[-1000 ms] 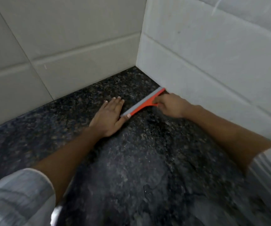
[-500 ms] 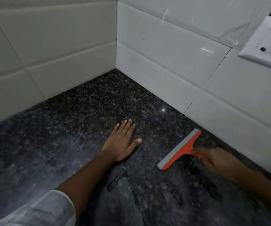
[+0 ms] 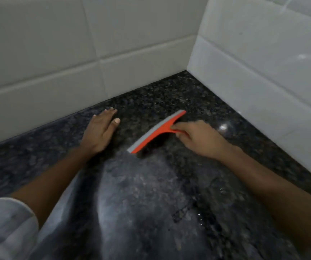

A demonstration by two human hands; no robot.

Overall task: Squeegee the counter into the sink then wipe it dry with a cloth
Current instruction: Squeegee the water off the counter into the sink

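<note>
An orange squeegee (image 3: 155, 132) with a grey rubber blade rests edge-down on the dark speckled granite counter (image 3: 151, 194), near the inner corner of the tiled walls. My right hand (image 3: 197, 136) is shut on its short handle, to the right of the blade. My left hand (image 3: 100, 128) lies flat on the counter, fingers together, to the left of the blade and apart from it. Wet streaks and small droplets (image 3: 182, 212) show on the counter nearer to me. Neither sink nor cloth is in view.
White tiled walls (image 3: 254, 72) meet in a corner beyond the hands and bound the counter at the back and on the right. My light sleeve (image 3: 6, 226) fills the lower left corner.
My right hand has brought the squeegee back toward the wall corner, closer to my left hand. The view has swung left, so the wall socket is out of sight.
</note>
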